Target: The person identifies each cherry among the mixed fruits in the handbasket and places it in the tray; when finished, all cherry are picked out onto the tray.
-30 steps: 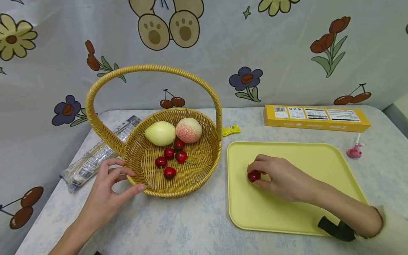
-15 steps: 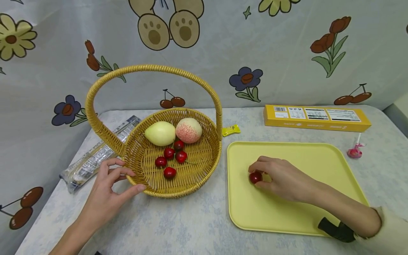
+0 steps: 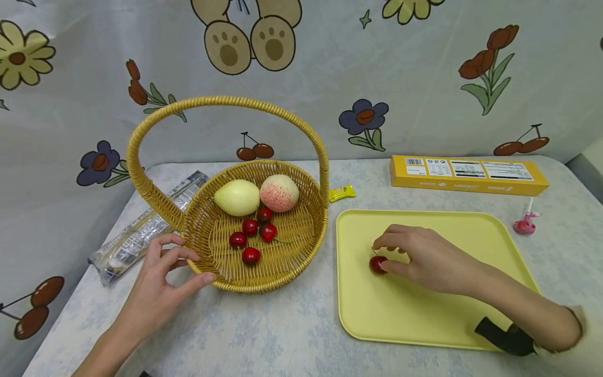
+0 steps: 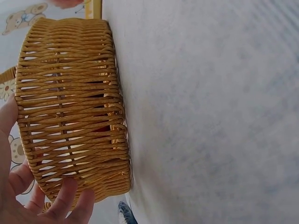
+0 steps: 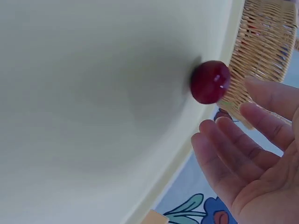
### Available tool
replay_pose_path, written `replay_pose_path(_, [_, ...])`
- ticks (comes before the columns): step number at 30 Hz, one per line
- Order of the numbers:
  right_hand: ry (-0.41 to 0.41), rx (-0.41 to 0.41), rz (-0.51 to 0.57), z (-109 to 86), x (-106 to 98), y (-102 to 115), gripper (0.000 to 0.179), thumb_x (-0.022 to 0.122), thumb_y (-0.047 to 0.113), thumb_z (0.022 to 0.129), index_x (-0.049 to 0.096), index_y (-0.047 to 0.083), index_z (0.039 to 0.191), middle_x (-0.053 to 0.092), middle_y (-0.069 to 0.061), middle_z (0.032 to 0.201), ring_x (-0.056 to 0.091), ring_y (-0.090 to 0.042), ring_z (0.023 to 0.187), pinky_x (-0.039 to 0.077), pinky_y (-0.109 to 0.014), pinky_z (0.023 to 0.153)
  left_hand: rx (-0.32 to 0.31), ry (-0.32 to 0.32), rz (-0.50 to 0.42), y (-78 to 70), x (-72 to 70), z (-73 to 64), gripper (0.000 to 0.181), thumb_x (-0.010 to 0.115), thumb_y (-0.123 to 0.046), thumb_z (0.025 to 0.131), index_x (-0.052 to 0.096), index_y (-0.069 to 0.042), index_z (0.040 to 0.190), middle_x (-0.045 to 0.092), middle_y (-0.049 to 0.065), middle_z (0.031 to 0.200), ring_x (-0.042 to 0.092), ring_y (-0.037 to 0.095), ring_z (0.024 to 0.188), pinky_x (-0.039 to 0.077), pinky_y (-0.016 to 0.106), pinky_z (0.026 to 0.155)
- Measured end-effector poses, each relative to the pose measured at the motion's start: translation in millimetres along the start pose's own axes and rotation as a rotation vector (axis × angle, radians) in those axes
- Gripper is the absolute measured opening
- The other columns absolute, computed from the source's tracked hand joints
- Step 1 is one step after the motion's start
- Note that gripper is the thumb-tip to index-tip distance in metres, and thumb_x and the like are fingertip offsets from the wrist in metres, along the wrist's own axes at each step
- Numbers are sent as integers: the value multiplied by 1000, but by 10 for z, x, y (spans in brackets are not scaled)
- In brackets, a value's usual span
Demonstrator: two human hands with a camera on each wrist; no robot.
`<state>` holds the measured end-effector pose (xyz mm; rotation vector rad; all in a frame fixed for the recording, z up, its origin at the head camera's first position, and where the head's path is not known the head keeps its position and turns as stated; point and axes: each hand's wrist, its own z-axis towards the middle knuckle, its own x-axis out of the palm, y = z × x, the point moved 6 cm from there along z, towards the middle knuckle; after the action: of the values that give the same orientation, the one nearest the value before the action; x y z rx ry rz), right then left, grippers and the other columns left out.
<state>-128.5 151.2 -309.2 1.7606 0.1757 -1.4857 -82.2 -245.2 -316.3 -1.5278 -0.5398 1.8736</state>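
Observation:
A dark red cherry with a thin stem lies on the yellow tray, near its left side. Over it hovers my right hand, fingers spread and holding nothing. The right wrist view shows a gap between the cherry and the fingers. My left hand holds the wicker basket at its front left rim, fingertips at the edge. Inside the basket are a pale yellow pear, a peach and several cherries.
A yellow box lies behind the tray, with a pink lollipop to the tray's right. One small yellow wrapped sweet is beside the basket. A clear plastic package lies partly behind the basket, whose tall handle arches above.
My right hand has let go of the cherry, its fingers opening and lifting a little to the right. The cherry has shifted slightly right and toward me. My left hand stays put.

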Motion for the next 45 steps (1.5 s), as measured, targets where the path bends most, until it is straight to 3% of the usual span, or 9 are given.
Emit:
replay_pose_path(6, [-51,-33,28,31,-62,115,18,77,12,87,71,17,104,64,11,99,60,-6,83,54,-27,65,2,-5,-19,13,1,-6,26,85,-8,78,65,-8,96,34,2,126,48,3,102,46,8,85])
replay_pose_path(14, [-229,-221,84,161,-111,462,19,72,1,86,70,12,101,63,10,96,59,-2,79,56,-24,63,11,-6,-34,1,3,-1,26,85,-6,78,64,-7,94,34,3,125,43,7,106,46,7,85])
replay_pose_path(18, [-263,-285,122,297,-133,647,20,73,0,85,70,12,101,63,9,99,59,-3,81,55,-22,61,13,-1,-44,8,4,6,26,85,-6,78,64,-7,95,34,3,126,42,7,108,46,8,86])
replay_pose_path(28, [-184,-389,77,796,7,1032,15,71,6,88,72,10,103,63,2,99,57,-9,75,50,-19,63,16,2,-49,7,17,4,26,85,-6,78,65,-6,95,34,4,126,43,7,106,47,9,85])
replay_pose_path(34, [-58,-340,37,1160,229,1081,18,71,8,89,72,8,107,63,-2,104,58,-14,87,51,-25,75,8,-3,-41,4,15,0,26,85,-7,78,65,-6,94,35,3,125,45,7,104,48,11,83])
replay_pose_path(39, [38,-310,-29,1378,425,1064,17,70,8,90,72,8,106,62,-3,103,56,-14,85,50,-26,72,2,4,-41,8,16,6,25,84,-8,78,65,-6,94,34,3,126,43,7,106,48,10,83])
replay_pose_path(45, [102,-280,-59,1568,499,1051,20,70,9,89,73,9,109,62,-3,103,54,-15,89,49,-28,74,15,1,-59,-2,14,16,26,85,-5,77,64,-5,93,34,3,125,39,10,109,48,10,83])
